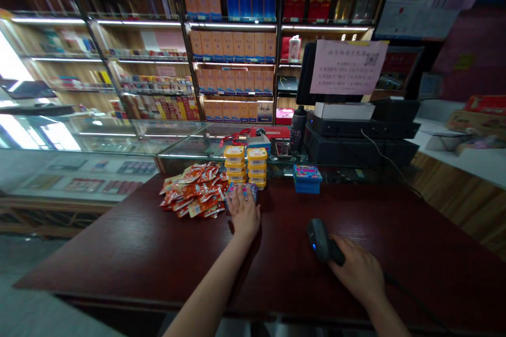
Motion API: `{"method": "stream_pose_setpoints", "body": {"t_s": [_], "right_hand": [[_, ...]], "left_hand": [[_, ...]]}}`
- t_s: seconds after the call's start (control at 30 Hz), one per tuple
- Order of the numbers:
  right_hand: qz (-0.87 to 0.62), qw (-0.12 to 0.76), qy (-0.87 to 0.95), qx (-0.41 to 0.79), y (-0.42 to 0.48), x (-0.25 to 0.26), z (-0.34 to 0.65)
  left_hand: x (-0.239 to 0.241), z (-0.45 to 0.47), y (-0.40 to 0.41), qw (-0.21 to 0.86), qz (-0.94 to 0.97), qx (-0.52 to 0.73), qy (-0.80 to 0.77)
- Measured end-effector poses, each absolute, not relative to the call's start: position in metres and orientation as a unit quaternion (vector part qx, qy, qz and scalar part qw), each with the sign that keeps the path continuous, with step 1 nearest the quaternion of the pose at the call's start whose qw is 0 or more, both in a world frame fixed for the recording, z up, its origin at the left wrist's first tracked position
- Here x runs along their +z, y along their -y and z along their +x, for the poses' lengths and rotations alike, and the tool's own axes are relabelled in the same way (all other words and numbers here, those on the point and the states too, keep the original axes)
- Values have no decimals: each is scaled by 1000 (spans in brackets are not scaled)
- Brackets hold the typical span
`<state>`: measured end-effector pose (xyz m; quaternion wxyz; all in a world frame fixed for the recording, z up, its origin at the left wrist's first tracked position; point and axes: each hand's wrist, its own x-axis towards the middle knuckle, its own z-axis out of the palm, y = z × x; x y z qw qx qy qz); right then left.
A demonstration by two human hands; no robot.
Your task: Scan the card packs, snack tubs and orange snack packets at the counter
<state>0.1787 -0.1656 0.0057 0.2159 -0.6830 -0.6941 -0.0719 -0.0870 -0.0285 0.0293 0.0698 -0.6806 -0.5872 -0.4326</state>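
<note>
My left hand [244, 214] rests palm down with fingers stretched over a small colourful box [242, 191] on the dark red counter [158, 253]. It lies just right of a pile of orange snack packets [193, 189] and in front of two stacks of yellow tubs [245, 166]. My right hand [358, 269] is wrapped round the handle of a black barcode scanner [319, 239], whose head points toward the left hand and shows a small blue light. A blue box with a patterned lid [307, 178] stands further back, between the two hands.
A cash register with a monitor and a paper notice [348, 66] stands at the back right. Behind the counter is a glass display case [98, 158], with shelves of boxed goods [233, 63] beyond it. A dark bottle [298, 129] stands near the register. The scanner's cable trails right.
</note>
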Motion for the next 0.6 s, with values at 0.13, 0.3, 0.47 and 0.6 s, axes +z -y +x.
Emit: {"method": "stream_pose_setpoints", "body": {"t_s": [0.13,0.3,0.47,0.6], "right_hand": [[-689,210,690,-74,167,8,177],[-690,197,691,-82,167,8,177],[-683,198,698,-88,166,5,180],[-682,201,697,-95,165,4,181]], "left_hand": [[19,-95,27,42,-681,-405,608],[26,-98,30,70,-720,-335,603],[35,-99,38,99,-755,-344,550],[42,-100,42,113,-775,-382,491]]}}
